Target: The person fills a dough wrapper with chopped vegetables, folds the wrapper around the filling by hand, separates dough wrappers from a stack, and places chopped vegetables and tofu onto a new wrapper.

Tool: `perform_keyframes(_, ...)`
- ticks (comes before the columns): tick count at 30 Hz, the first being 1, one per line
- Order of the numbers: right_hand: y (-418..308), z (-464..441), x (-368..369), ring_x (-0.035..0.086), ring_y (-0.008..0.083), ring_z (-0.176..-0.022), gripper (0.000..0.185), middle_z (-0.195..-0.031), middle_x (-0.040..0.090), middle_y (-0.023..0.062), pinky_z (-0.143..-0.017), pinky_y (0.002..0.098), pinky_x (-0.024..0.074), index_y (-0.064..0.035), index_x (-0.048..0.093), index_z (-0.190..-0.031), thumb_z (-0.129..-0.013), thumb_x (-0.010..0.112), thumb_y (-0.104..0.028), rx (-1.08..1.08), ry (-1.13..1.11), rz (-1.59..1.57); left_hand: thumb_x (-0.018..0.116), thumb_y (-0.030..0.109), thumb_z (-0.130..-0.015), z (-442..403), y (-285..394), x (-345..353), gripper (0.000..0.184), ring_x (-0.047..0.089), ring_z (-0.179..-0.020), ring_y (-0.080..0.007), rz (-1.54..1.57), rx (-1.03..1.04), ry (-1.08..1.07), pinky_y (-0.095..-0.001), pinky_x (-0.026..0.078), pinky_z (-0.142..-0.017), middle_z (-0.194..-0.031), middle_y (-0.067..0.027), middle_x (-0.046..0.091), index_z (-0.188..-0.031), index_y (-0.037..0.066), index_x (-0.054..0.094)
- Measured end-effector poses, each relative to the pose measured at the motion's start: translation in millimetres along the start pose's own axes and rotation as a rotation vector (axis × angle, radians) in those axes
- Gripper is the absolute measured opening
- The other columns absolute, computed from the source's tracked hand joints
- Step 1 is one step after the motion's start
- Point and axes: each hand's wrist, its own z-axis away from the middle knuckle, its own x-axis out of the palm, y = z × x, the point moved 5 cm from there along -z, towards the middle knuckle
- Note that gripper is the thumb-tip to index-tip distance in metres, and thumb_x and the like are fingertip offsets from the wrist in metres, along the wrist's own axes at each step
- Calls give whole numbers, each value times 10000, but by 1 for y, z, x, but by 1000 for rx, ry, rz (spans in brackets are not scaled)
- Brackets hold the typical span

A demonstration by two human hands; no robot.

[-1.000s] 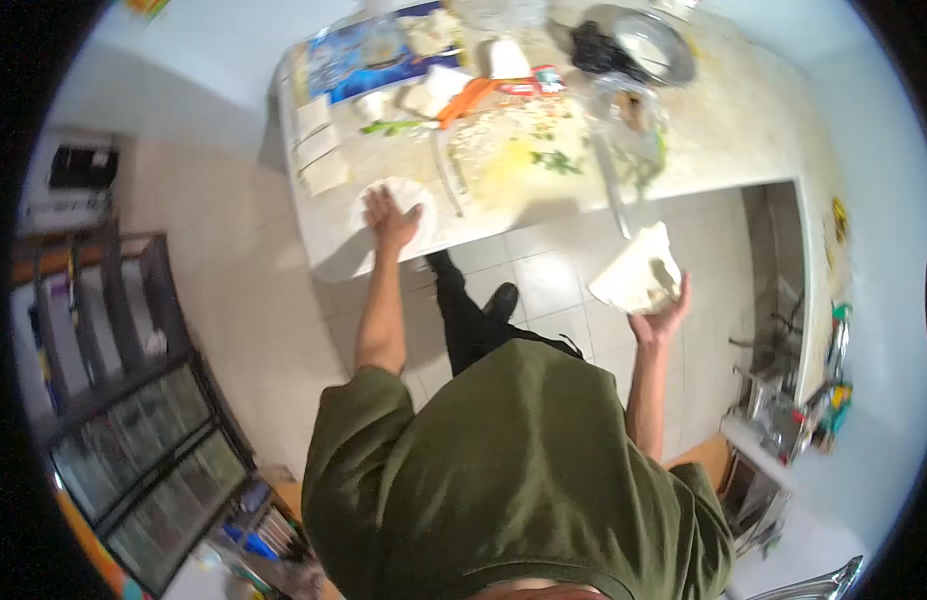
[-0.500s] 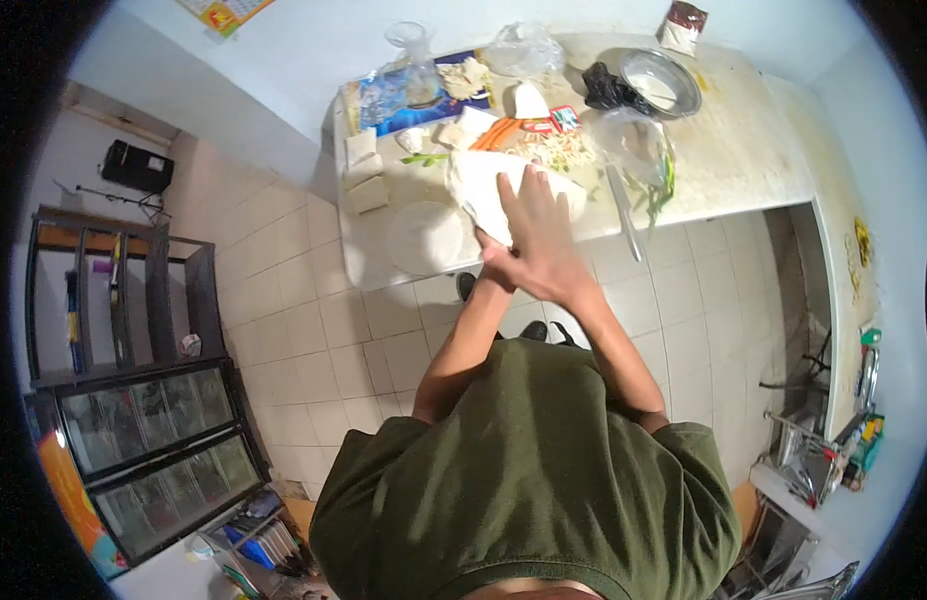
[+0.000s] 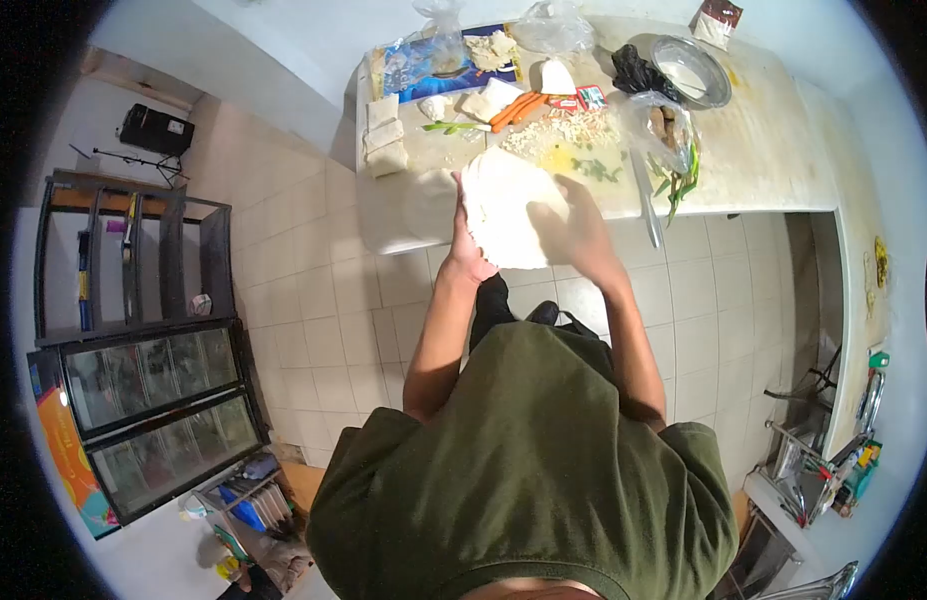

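A stack of thin white round sheets (image 3: 513,210) is held up just in front of the table's near edge. My left hand (image 3: 468,240) grips its left side, with the fingers partly behind it. Blurred by motion, my right hand (image 3: 586,235) is at the stack's right side and casts a shadow on it; its grip cannot be made out. Beyond lie carrots (image 3: 518,110), chopped pale pieces (image 3: 581,128), green stalks (image 3: 455,127) and square white blocks (image 3: 386,158). A faint pale round sheet (image 3: 428,195) lies on the table to the left.
A knife (image 3: 645,198) sticks out over the near edge of the table (image 3: 773,150). Beside it is a clear bag (image 3: 666,130) with brown items. Farther back stand a metal bowl (image 3: 691,72) and a black bag (image 3: 641,74). A dark shelf (image 3: 133,260) stands at left.
Early on, my left hand was pressed on the table sheet and my right held the white stack out to the right. Both hands came together at the stack, which is now held nearer my body.
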Motion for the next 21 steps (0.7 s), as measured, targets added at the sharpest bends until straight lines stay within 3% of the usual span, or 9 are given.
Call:
perform_keyframes(4, 32, -4, -7, 596, 125, -1012, 437, -1166, 653, 76, -868, 288, 497, 26, 544, -1326, -1006, 648, -252, 98, -160, -402, 332, 763, -961, -12, -15, 2, 893, 562, -1275, -244, -311, -136, 111, -429, 518, -1028, -1442, -140, 519, -1521, 68, 365)
perform_keyframes(11, 70, 7, -6, 590, 162, -1152, 374, -1280, 634, 111, -968, 310, 481, 20, 524, -1350, -1031, 588, -164, 283, -150, -459, 375, 722, -981, -7, -43, -19, 832, 602, -1180, -225, -301, -231, 235, -389, 544, -949, -1344, -128, 575, -1479, 57, 414)
perform_keyframes(13, 85, 10, -2, 587, 178, -1177, 376, -1294, 628, 122, -981, 310, 479, 17, 511, -1367, -1037, 570, -153, 348, -149, -454, 631, 414, -990, 0, -61, -66, 534, 655, -1104, -224, -362, -211, 329, -386, 560, -933, -1238, -110, 654, -1358, 37, 542)
perform_keyframes(15, 104, 11, 7, 581, 181, -1184, 381, -1315, 619, 128, -990, 310, 472, 14, 502, -1382, -1041, 555, -148, 312, -192, -554, 702, 224, -952, 18, -63, -68, 467, 663, -1084, -243, -465, -220, 410, -402, 568, -918, -1215, -128, 661, -1337, 11, 546)
perform_keyframes(17, 142, 11, 16, 580, 208, -1211, 408, -1321, 611, 142, -1012, 328, 472, 32, 482, -1390, -1029, 547, -145, 335, -269, -486, 697, 135, -941, 35, -82, -103, 441, 667, -1077, -263, -377, -221, 464, -420, 575, -903, -1207, -145, 663, -1328, -9, 542)
perform_keyframes(19, 158, 16, 29, 585, 204, -1200, 392, -1310, 617, 137, -1005, 320, 474, 29, 496, -1372, -1029, 548, -152, 413, -311, -526, 629, 26, -949, 52, -88, -114, 520, 614, -1175, -273, -297, -303, 522, -425, 532, -995, -1296, -152, 599, -1429, 10, 430)
perform_keyframes(21, 167, 22, 34, 599, 195, -1161, 378, -1285, 627, 129, -988, 313, 482, 25, 510, -1355, -1028, 551, -160, 506, -351, -408, 594, -1, -963, 67, -101, -136, 507, 613, -1191, -285, -160, -206, 499, -431, 524, -1020, -1303, -156, 595, -1437, 5, 413)
